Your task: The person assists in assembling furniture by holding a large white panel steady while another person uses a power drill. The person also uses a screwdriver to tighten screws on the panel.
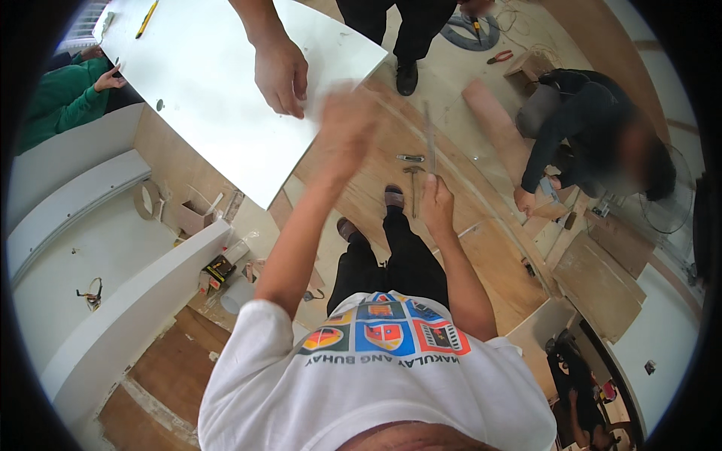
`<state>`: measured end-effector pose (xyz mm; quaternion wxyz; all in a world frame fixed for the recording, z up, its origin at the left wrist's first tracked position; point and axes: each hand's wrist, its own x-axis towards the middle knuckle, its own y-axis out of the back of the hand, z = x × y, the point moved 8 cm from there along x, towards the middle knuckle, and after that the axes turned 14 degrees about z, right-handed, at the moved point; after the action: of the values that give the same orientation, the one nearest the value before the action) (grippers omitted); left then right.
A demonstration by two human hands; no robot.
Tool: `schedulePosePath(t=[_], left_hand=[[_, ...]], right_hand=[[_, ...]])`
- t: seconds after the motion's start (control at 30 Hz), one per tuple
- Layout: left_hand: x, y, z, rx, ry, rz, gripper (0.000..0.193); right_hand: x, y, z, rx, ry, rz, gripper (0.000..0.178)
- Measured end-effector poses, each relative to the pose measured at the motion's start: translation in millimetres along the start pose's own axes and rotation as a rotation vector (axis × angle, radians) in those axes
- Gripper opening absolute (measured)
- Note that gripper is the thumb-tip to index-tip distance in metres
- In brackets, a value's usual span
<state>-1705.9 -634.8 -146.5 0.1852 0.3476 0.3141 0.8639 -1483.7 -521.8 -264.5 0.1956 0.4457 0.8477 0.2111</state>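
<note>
Right fingers [431, 188] gripping thin grey strip [429, 140], left fingers [350, 111] blurred, how open unclear

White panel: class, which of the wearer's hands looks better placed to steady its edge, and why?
Probably the left hand: it appears at the edge of the white panel, though blur hides whether it touches. The right hand is farther off and holds a long thin tool.

Over at twelve o'clock I see a brown wooden sheet [361, 180] spread on the pale, smooth floor [444, 83], with a grey metal utility knife [411, 158] and, just nearer, a slim-handled hammer [413, 192] on it. At one o'clock the floor carries red-handled pliers [499, 57]. At eleven, a slender yellow cutter [147, 19] lies on a glossy white panel [203, 83].
</note>
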Motion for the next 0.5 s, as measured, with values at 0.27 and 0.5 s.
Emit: schedulePosePath(t=[0.27,0.5], left_hand=[[-41.8,46.4,-59.7,0.707,0.214,-0.147,0.079],[-42.3,34.1,-55.9,0.672,0.185,-0.137,0.083]], right_hand=[[0.5,-84.7,-62.0,-0.204,0.311,-0.281,0.035],[110.2,-99.4,-113.4,-0.251,0.323,-0.118,0.044]])
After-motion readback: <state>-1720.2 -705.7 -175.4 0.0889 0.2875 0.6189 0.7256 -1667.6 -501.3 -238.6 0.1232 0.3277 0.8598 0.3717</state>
